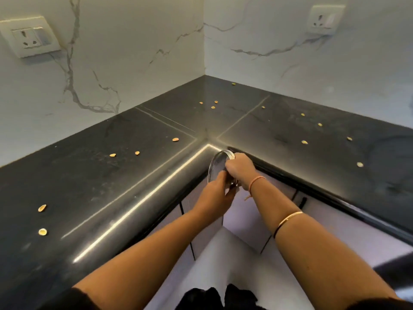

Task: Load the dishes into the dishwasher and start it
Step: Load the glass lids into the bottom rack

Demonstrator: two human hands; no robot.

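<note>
black corner counter (100, 186), seeds (42, 231) scattered — hands (215, 194) (240, 168) grip plate (218, 163)

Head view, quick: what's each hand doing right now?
Left hand: grips the round shiny metal plate, lower edge.
Right hand: grips the same plate, upper rim.

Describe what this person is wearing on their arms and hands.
Both arms are bare below black sleeves. The right hand has a thin peach thread tied at the wrist, loose end dangling, and a slim gold-and-black bangle sits farther up that forearm. The left hand shows no rings or bands.
</note>
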